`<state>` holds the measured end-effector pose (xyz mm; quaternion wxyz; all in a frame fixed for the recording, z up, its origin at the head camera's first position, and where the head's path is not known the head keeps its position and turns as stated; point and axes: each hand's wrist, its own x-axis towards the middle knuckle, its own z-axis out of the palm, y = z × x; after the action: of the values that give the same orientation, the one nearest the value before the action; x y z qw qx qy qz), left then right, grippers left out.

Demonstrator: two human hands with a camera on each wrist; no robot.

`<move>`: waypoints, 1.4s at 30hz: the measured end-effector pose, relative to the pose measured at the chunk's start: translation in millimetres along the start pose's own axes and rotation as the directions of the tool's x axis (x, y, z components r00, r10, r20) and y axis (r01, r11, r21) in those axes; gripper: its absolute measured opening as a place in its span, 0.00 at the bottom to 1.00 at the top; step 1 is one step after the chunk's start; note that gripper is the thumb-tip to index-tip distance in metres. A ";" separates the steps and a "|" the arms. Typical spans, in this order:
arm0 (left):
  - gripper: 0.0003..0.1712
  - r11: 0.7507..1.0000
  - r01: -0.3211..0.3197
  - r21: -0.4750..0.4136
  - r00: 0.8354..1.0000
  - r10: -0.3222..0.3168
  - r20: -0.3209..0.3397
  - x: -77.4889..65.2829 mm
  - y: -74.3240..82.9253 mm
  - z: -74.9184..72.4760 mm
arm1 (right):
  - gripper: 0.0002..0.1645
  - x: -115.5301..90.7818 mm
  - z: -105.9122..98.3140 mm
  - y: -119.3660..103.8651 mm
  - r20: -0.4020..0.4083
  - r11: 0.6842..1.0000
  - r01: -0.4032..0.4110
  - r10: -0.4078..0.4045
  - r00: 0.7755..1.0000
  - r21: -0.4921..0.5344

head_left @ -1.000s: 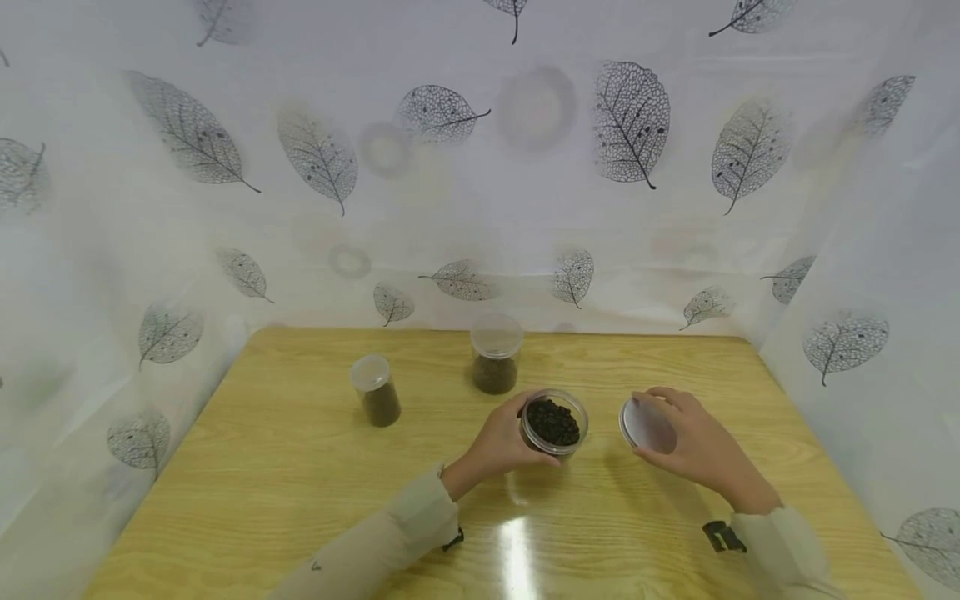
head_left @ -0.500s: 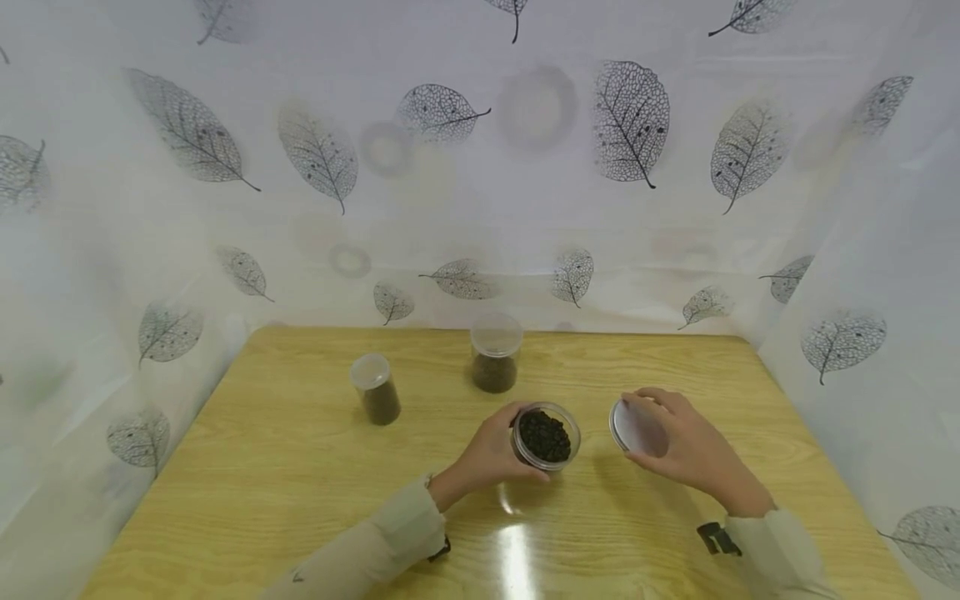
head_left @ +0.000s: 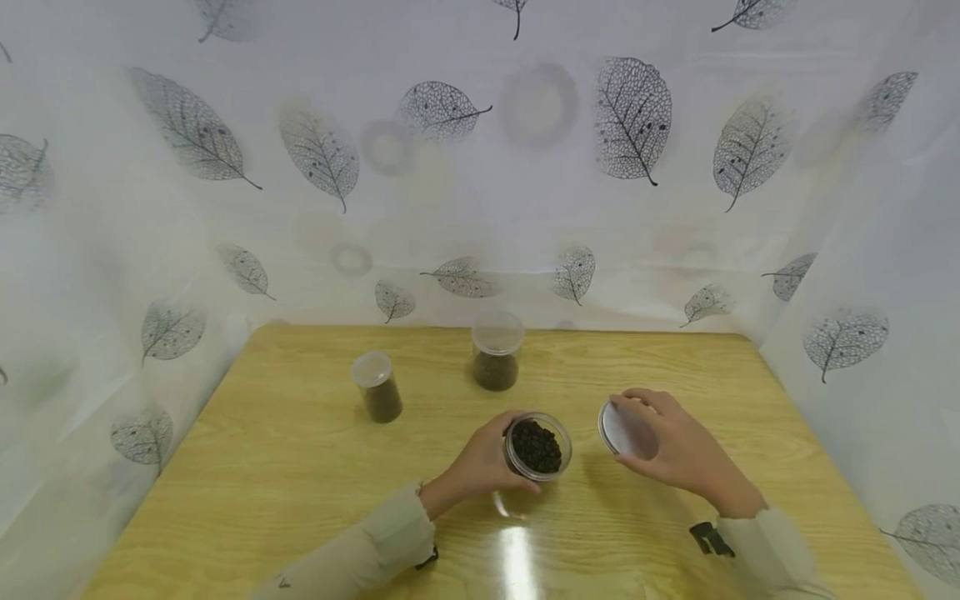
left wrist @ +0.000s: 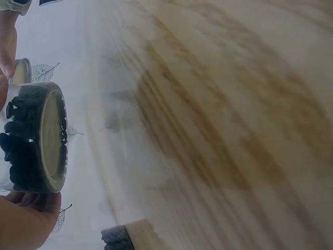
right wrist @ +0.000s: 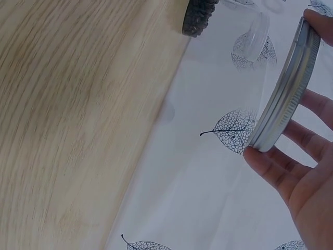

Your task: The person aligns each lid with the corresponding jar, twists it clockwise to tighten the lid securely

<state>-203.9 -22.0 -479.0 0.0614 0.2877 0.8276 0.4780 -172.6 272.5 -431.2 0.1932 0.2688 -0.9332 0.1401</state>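
Observation:
My left hand (head_left: 483, 462) grips a clear jar (head_left: 564, 462) by its side, the open mouth tilted up toward the head camera. Dark, lumpy pieces (head_left: 537, 446) partly fill it. The left wrist view shows the jar's clear base (left wrist: 53, 138) raised above the table, with fingers (left wrist: 31, 219) around its wall. To its right, my right hand (head_left: 686, 450) holds a round silver metal lid (head_left: 626, 431) by the rim, apart from the jar. In the right wrist view the lid (right wrist: 286, 86) stands nearly on edge between thumb and fingers, its ridged rim visible.
A wider lidded jar (head_left: 497, 354) with dark contents stands behind my left hand. Further left is a slimmer jar (head_left: 378, 390) with a whitish lid and dark filling. Both are on the wooden table (head_left: 300, 467). A white leaf-print curtain (head_left: 480, 192) surrounds its back and sides.
Both hands have moved left and slightly nearer the person, the left with the jar and the right with the lid. The two standing jars have stayed in place.

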 end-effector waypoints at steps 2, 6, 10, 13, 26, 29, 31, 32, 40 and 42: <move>0.56 1.000 -0.004 0.010 1.000 0.004 0.003 -2.0 -2.1 -0.3 | 0.45 0.2 0.9 -1.3 0.001 1.000 0.005 -0.005 1.000 -0.001; 0.56 1.000 -0.003 0.010 1.000 0.003 0.018 -6.2 -5.1 -0.9 | 0.45 0.4 3.0 -5.1 -0.002 1.000 0.027 -0.027 1.000 0.004; 0.57 0.999 0.021 0.027 0.999 -0.022 0.036 -9.5 -6.9 -0.2 | 0.45 0.7 5.3 -9.3 -0.013 0.999 0.049 -0.048 0.999 0.007; 0.57 0.998 0.039 0.042 0.998 -0.041 0.045 -10.9 -8.0 0.8 | 0.45 1.7 6.8 -12.8 -0.023 0.998 0.062 -0.062 0.998 0.008; 0.58 0.998 0.038 0.041 0.997 -0.041 0.070 -11.0 -9.8 2.8 | 0.46 11.8 15.9 -26.1 -0.029 0.986 0.161 -0.160 0.987 0.032; 0.57 0.999 0.039 0.031 0.996 -0.042 0.080 -10.0 -10.0 2.0 | 0.46 13.4 17.7 -28.4 -0.020 0.985 0.165 -0.164 0.986 0.040; 0.57 0.998 0.045 0.039 0.995 -0.048 0.085 -9.6 -9.8 0.7 | 0.46 14.4 19.1 -30.1 -0.019 0.983 0.174 -0.174 0.985 0.049; 0.57 0.998 0.050 0.039 0.995 -0.053 0.085 -9.1 -10.0 0.2 | 0.47 15.0 19.9 -30.8 -0.023 0.982 0.182 -0.181 0.983 0.052; 0.57 0.996 0.061 0.061 0.995 -0.066 0.080 -3.9 -12.6 -2.9 | 0.46 18.2 26.1 -36.1 -0.031 0.973 0.218 -0.216 0.976 0.074; 0.58 0.995 0.067 0.067 0.994 -0.073 0.087 -3.0 -12.3 -3.8 | 0.47 18.3 28.2 -37.9 -0.021 0.973 0.216 -0.215 0.976 0.079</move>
<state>-208.0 -31.1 -487.7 0.1059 0.2812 0.8486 0.4353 -174.0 223.1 -442.3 0.2021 0.3750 -0.8909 0.1575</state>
